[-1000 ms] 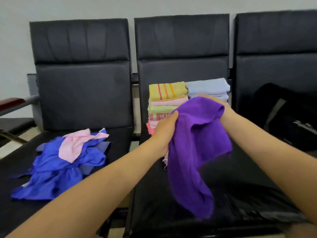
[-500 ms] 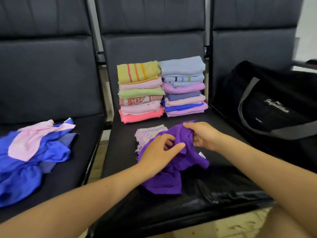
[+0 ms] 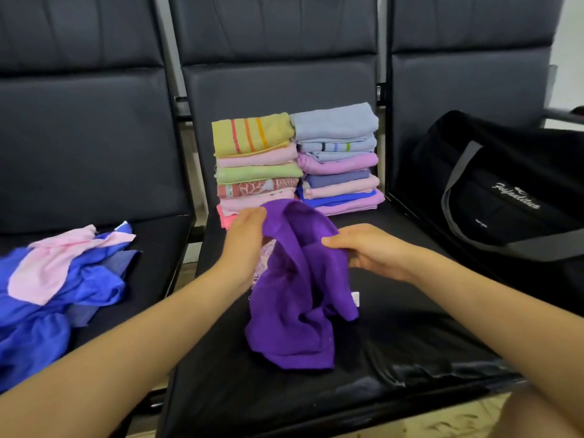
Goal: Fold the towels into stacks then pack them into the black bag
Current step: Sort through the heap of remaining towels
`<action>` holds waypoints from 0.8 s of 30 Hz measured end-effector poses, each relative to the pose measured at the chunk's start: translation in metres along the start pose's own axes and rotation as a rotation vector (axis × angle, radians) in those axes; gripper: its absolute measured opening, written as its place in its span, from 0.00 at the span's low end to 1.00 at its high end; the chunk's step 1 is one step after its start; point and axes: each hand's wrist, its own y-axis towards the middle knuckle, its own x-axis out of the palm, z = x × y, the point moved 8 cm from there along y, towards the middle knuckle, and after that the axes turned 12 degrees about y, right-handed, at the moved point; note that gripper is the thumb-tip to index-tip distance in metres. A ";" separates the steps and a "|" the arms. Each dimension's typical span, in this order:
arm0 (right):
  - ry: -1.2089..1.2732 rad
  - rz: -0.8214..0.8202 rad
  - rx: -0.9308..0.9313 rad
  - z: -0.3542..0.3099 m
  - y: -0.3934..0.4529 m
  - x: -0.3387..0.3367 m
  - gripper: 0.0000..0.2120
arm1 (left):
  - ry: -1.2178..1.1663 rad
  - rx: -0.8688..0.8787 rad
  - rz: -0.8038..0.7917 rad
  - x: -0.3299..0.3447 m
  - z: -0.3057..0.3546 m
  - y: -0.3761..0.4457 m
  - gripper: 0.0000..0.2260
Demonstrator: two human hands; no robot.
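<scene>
Towels sit on a row of black seats point(image 3: 284, 390), the middle one bearing two folded stacks side by side against its backrest: the left stack point(image 3: 256, 167) topped by a yellow striped towel, the right stack point(image 3: 339, 159) by a pale blue one. On the right seat rests the black bag point(image 3: 493, 197). On the left seat lies a loose heap of blue and pink towels point(image 3: 60, 289). Just before the stacks, a purple towel point(image 3: 300, 298) hangs crumpled, its top edge pinched by the left hand point(image 3: 245, 240) and the right hand point(image 3: 369, 248).

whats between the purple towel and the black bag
In the head view, only the right hand gripping the purple towel, then bare black seat up to the black bag on the next chair.
</scene>
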 end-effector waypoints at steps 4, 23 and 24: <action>-0.252 0.019 -0.067 -0.004 -0.006 -0.011 0.11 | 0.101 -0.030 0.086 -0.035 -0.002 0.016 0.11; 0.397 0.241 -0.264 -0.060 -0.059 -0.042 0.11 | 0.706 0.433 -0.329 -0.036 0.036 -0.044 0.26; 0.434 0.231 -0.263 -0.068 -0.060 -0.038 0.12 | 0.508 0.353 -0.260 -0.039 0.045 -0.046 0.22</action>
